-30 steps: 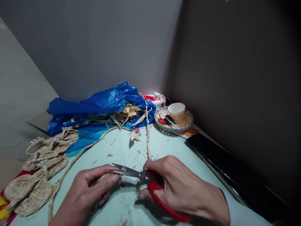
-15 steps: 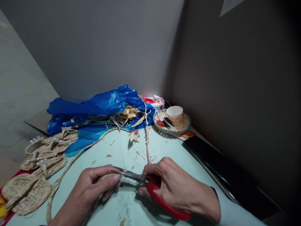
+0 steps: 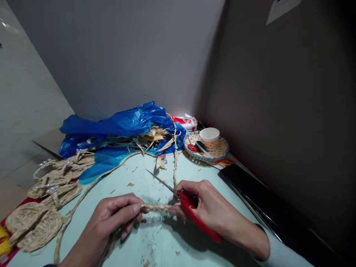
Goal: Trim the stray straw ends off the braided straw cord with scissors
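Observation:
My left hand (image 3: pixel 111 218) pinches one end of a short stretch of braided straw cord (image 3: pixel 157 208) just above the pale green table (image 3: pixel 194 178). My right hand (image 3: pixel 211 209) grips red-handled scissors (image 3: pixel 191 213) and also holds the cord's other end with its fingertips. The scissor blades are closed and point up and to the left, away from the cord. The braid runs on from my right hand toward the back, up to the blue plastic bag (image 3: pixel 125 126).
Coiled straw pieces (image 3: pixel 33 222) lie at the left. A small woven tray (image 3: pixel 207 150) holding a paper cup (image 3: pixel 209 137) sits at the back right. A black flat object (image 3: pixel 250 193) lies along the right wall. Straw scraps litter the table.
The scissors lifted off the cord; their blades closed and swung up to the left. The braid now stretches between both hands, and the right hand moved slightly back.

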The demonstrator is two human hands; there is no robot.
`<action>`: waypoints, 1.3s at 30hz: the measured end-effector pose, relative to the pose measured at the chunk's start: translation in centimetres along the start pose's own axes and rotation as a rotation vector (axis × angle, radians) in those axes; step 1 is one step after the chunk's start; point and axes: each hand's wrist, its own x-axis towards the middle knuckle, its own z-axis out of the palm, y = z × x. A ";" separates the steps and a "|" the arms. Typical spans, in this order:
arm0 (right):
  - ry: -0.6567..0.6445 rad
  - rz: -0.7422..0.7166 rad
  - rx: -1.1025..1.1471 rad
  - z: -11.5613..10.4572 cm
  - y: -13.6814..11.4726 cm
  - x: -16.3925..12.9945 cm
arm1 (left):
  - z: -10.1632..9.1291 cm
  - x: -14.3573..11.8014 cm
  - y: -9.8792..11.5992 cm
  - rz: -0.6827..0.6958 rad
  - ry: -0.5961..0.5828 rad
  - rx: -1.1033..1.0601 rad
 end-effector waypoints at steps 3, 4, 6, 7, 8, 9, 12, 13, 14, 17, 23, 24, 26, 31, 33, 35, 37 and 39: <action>0.013 0.015 0.006 0.2 0.2 0.1 | -0.2 -0.1 0.2 -0.047 -0.066 0.005; 0.020 0.018 0.005 0.3 0.3 0.1 | -0.1 -0.2 0.2 -0.073 -0.083 0.001; 0.044 0.033 -0.018 0.5 0.4 0.1 | 0.1 -0.2 0.3 -0.124 -0.116 -0.027; 0.061 0.047 -0.041 0.6 0.5 0.2 | 0.2 -0.2 0.3 -0.145 -0.134 -0.065; 0.084 0.059 -0.071 0.7 0.6 0.2 | 0.4 -0.2 0.2 -0.161 -0.149 -0.116; 0.110 0.065 -0.106 0.8 0.6 0.2 | 0.5 -0.1 0.0 -0.176 -0.163 -0.170; 0.167 0.029 -0.204 1.0 0.7 0.1 | 0.6 0.1 -0.5 -0.212 -0.137 -0.257; 0.167 0.008 -0.228 1.0 0.7 0.0 | 0.6 0.1 -0.6 -0.210 -0.117 -0.246; 0.160 -0.014 -0.251 1.0 0.6 -0.1 | 0.5 0.1 -0.7 -0.204 -0.096 -0.220; 0.123 -0.090 -0.319 1.0 0.4 -0.3 | 0.4 0.0 -0.3 -0.155 -0.033 -0.133; 0.076 -0.241 -0.426 0.8 0.3 -0.7 | 0.2 -0.3 0.7 -0.142 0.016 -0.082; 0.076 -0.259 -0.451 0.8 0.3 -0.7 | 0.1 -0.2 0.6 -0.139 0.018 -0.064; 0.082 -0.292 -0.507 0.6 0.3 -0.8 | -0.1 0.0 0.2 -0.141 0.002 -0.031; 0.086 -0.329 -0.571 0.4 0.5 -0.9 | -0.6 0.7 -1.3 -0.088 -0.059 -0.020; 0.075 -0.335 -0.583 0.4 0.6 -0.9 | -0.4 0.6 -1.3 -0.074 -0.065 -0.012; 0.060 -0.348 -0.605 0.3 0.6 -0.9 | -0.2 0.3 -0.9 -0.079 -0.044 0.013; 0.050 -0.370 -0.634 0.2 0.7 -1.0 | 0.0 -0.1 -0.2 -0.096 -0.009 0.031; 0.046 -0.402 -0.662 0.0 0.7 -1.0 | 0.2 -0.4 0.5 -0.118 0.003 0.028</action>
